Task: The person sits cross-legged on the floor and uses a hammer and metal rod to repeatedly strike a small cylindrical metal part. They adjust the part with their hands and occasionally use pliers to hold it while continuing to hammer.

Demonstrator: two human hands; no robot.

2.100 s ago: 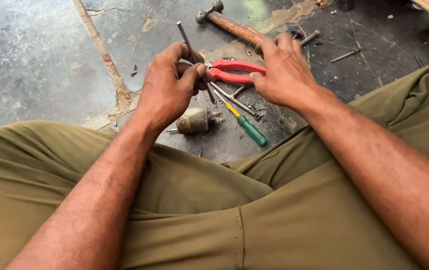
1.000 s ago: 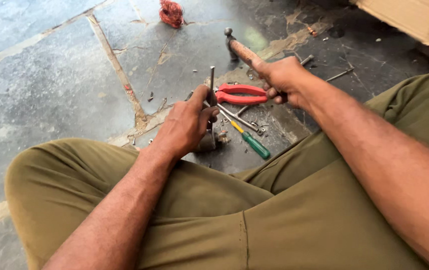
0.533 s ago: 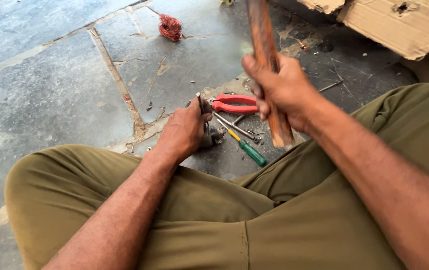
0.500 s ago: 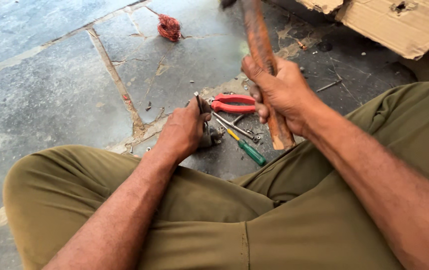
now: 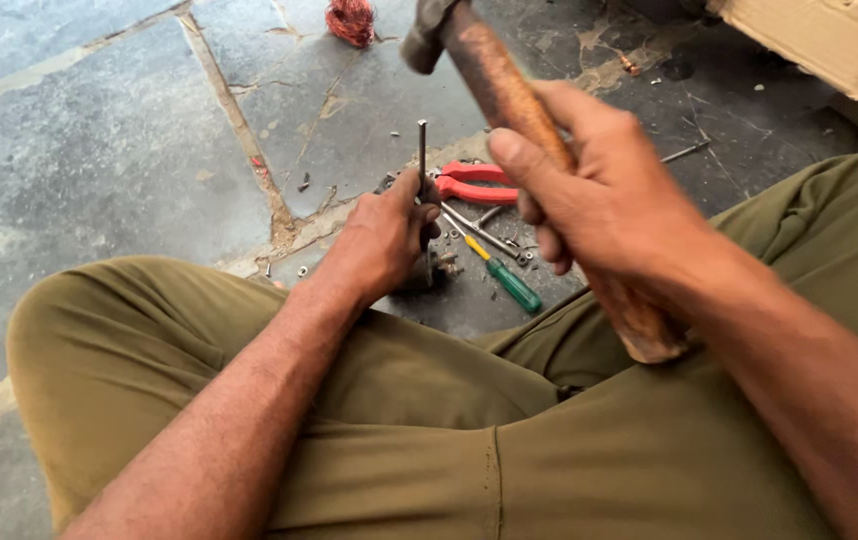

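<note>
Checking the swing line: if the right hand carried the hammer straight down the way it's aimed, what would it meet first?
Probably the top of the upright metal rod held by the left hand; depth is uncertain in this single view.

Open stone floor [image 5: 99,150] left of upright rod [image 5: 422,150], pliers [image 5: 474,183], screwdriver [image 5: 504,277] crowding right

Left hand [image 5: 381,238] steadies metal rod [image 5: 422,155]; right hand [image 5: 589,190] grips hammer [image 5: 509,100].
</note>
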